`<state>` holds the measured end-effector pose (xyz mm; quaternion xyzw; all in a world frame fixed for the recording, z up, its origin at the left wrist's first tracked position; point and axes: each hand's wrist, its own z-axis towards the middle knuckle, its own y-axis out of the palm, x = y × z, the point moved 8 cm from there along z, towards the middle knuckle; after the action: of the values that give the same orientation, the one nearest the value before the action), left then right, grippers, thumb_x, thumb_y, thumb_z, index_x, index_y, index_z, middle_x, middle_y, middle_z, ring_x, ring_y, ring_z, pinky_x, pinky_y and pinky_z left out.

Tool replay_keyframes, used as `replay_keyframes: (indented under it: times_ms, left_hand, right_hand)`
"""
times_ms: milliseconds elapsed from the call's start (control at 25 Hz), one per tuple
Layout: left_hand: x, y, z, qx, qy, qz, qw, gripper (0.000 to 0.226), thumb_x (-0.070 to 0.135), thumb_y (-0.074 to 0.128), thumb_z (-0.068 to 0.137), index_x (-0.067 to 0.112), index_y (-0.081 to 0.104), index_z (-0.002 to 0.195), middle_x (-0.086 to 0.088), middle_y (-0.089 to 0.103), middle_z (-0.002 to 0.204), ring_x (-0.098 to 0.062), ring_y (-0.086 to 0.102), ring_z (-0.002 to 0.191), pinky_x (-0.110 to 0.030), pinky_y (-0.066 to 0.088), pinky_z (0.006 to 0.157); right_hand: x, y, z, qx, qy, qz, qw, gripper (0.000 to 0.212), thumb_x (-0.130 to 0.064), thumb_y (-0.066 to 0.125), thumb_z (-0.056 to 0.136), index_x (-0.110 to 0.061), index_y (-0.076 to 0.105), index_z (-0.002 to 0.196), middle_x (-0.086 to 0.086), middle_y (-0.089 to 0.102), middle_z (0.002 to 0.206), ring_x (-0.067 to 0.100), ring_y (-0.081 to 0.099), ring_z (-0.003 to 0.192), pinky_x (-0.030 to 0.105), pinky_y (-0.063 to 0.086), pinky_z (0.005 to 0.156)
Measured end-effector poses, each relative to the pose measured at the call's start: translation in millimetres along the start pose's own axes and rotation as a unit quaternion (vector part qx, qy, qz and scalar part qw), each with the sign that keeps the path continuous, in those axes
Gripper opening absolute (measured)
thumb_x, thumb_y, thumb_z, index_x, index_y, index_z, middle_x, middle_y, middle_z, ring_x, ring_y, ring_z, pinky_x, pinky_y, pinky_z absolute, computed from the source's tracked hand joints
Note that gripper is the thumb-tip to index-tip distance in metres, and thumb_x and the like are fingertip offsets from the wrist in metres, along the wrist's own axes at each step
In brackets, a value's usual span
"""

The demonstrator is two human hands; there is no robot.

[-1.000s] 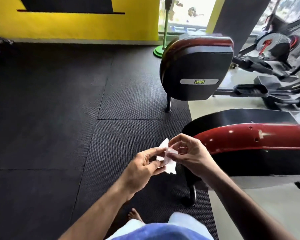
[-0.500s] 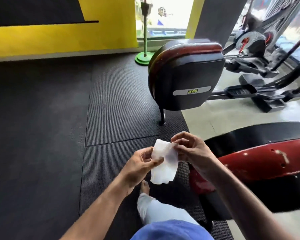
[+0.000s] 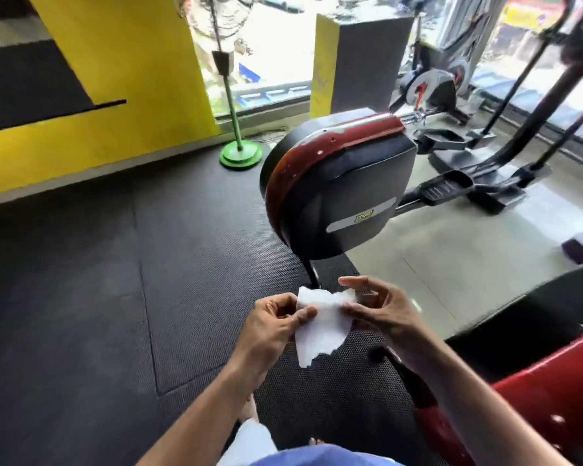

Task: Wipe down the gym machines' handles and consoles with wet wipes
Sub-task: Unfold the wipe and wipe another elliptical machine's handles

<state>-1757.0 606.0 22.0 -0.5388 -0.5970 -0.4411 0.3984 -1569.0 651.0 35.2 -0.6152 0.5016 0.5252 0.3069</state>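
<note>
A white wet wipe [image 3: 320, 326] hangs spread out between my hands, low in the middle of the view. My left hand [image 3: 270, 327] pinches its left edge with thumb and fingers. My right hand [image 3: 379, 309] pinches its right upper corner, the other fingers half straight. Behind the wipe stands a black and red elliptical machine housing [image 3: 344, 196] with a small logo plate. A second red and black housing [image 3: 535, 391] lies close at the lower right, beside my right forearm. No handles or console are in view.
Black rubber mats [image 3: 98, 280] cover the floor on the left; pale tile [image 3: 451, 264] lies to the right. A green stand base [image 3: 240, 156] sits by the yellow wall [image 3: 122, 95]. Pedals and arms of other machines [image 3: 485, 176] fill the far right.
The wipe went from crumpled between my fingers to unfolded and stretched wide. The view swung left and up, so the far housing now stands higher and the near red housing slid to the lower right.
</note>
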Motion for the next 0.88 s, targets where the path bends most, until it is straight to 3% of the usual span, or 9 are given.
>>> replay_keyframes:
  times_ms: [80,160,240,320,440,520,600,720,880]
  left_hand:
    - [9.9,-18.3,37.1,-0.027,0.006,-0.009,1.000,0.021,0.019,0.081,0.086,0.001,0.071,0.088,-0.013,0.073,0.086,-0.022,0.066,0.078,-0.030,0.056,0.066]
    - [23.1,-32.3,73.8,-0.075,0.009,-0.022,0.997,0.026,0.020,0.081,0.085,-0.002,0.071,0.091,-0.016,0.074,0.089,-0.026,0.066,0.080,-0.032,0.056,0.068]
    - [38.2,-36.4,104.8,-0.131,0.002,-0.023,0.991,0.023,0.018,0.078,0.089,-0.002,0.073,0.097,-0.020,0.075,0.098,-0.028,0.069,0.083,-0.035,0.059,0.073]
    - [49.6,-31.6,131.2,-0.185,0.000,-0.019,0.983,0.019,0.012,0.073,0.093,-0.005,0.074,0.102,-0.020,0.076,0.099,-0.024,0.071,0.082,-0.031,0.060,0.072]
    - [58.7,-10.7,164.5,-0.252,-0.011,-0.011,0.968,0.019,0.004,0.067,0.095,-0.011,0.071,0.105,-0.017,0.076,0.094,-0.019,0.071,0.078,-0.028,0.060,0.068]
    - [63.4,8.0,185.4,-0.285,-0.012,-0.005,0.959,0.021,0.007,0.066,0.095,-0.011,0.072,0.104,-0.015,0.076,0.093,-0.018,0.070,0.077,-0.028,0.061,0.069]
    - [65.6,24.2,207.8,-0.300,-0.012,0.000,0.954,0.018,0.013,0.068,0.093,-0.003,0.075,0.100,-0.011,0.076,0.090,-0.016,0.069,0.077,-0.028,0.060,0.070]
    - [67.7,60.6,253.9,-0.322,-0.018,0.012,0.946,0.013,0.016,0.071,0.093,0.004,0.077,0.096,-0.010,0.075,0.090,-0.017,0.067,0.079,-0.031,0.060,0.072]
    - [75.0,131.1,307.1,-0.348,-0.032,0.030,0.936,0.011,0.010,0.067,0.096,0.002,0.075,0.096,-0.008,0.074,0.084,-0.014,0.066,0.072,-0.025,0.056,0.062]
  right_hand:
    - [-10.7,7.5,26.5,0.028,-0.016,-0.010,0.999,0.044,-0.007,0.076,0.082,-0.008,0.067,0.125,0.023,0.075,0.105,0.025,0.072,0.087,0.035,0.062,0.070]
    - [-20.7,10.5,50.8,0.075,-0.030,0.006,0.997,0.043,-0.007,0.076,0.083,-0.008,0.067,0.126,0.021,0.076,0.102,0.024,0.073,0.086,0.036,0.063,0.074]
    - [-36.7,13.1,68.8,0.118,-0.055,0.023,0.991,0.046,-0.015,0.083,0.079,-0.009,0.070,0.123,0.014,0.074,0.089,0.019,0.069,0.078,0.028,0.060,0.072]
    - [-45.4,7.1,81.8,0.159,-0.078,0.002,0.984,0.050,-0.022,0.090,0.071,-0.012,0.073,0.117,0.002,0.059,0.072,0.010,0.055,0.067,0.017,0.050,0.064]
    - [-47.1,-9.7,89.5,0.232,-0.089,0.025,0.968,0.049,-0.003,0.085,0.069,-0.006,0.070,0.116,-0.014,0.046,0.060,0.000,0.042,0.054,0.008,0.038,0.053]
    - [-49.9,-27.4,91.6,0.263,-0.099,0.035,0.959,0.051,-0.001,0.084,0.071,-0.006,0.069,0.119,-0.009,0.057,0.063,0.003,0.053,0.058,0.011,0.046,0.057]
    - [-53.1,-44.0,95.4,0.270,-0.097,0.068,0.956,0.052,-0.004,0.082,0.076,-0.007,0.068,0.126,0.008,0.075,0.084,0.015,0.070,0.075,0.020,0.057,0.070]
    - [-53.7,-84.8,106.4,0.287,-0.093,0.118,0.946,0.050,-0.003,0.074,0.083,-0.007,0.064,0.131,0.020,0.076,0.104,0.025,0.075,0.090,0.029,0.060,0.080]
    - [-61.4,-156.4,126.7,0.326,-0.108,0.149,0.927,0.049,0.000,0.074,0.080,-0.005,0.066,0.128,0.018,0.076,0.097,0.022,0.074,0.082,0.029,0.061,0.076]
